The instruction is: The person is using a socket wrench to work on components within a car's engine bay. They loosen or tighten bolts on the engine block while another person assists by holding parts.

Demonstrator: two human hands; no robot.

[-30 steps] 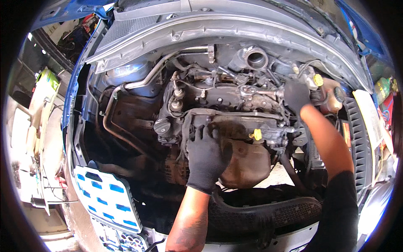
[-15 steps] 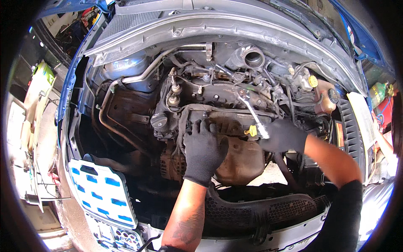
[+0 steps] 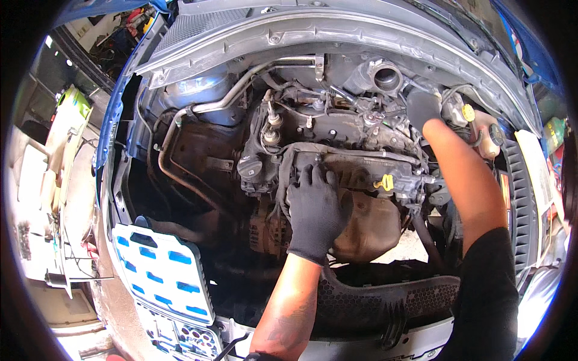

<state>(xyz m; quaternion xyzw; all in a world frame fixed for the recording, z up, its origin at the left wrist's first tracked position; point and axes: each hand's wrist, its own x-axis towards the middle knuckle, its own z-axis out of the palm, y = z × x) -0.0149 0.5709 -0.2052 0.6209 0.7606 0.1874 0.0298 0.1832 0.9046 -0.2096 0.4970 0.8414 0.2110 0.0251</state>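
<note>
Well, the engine sits in the middle of the frame, and both gloved hands are at it. The left grip is just below the middle of the frame, back side up, against the front of the engine. It looks open, with its fingers a bit bent and reaching up toward the hose. I see nothing in it, but the palm is hidden. The right grip is at the upper right of the frame, by the right end of the engine and near the wide pipe. I cannot tell if it is closed or if it has something in it.

To do this reach well, I think the left grip should lean softly and stay flat, so it can hold the person steady. The right arm should go slowly, as the space looks tight and hard bits could bump the knuckles. It should also keep off the yellow dipstick.

The engine is longest from left to right, and its right end dips just a little in the frame. Its front faces the bottom of the frame, where the brown shield hangs. Its top looks up at us, and the black oil cap is by its left end.
</note>
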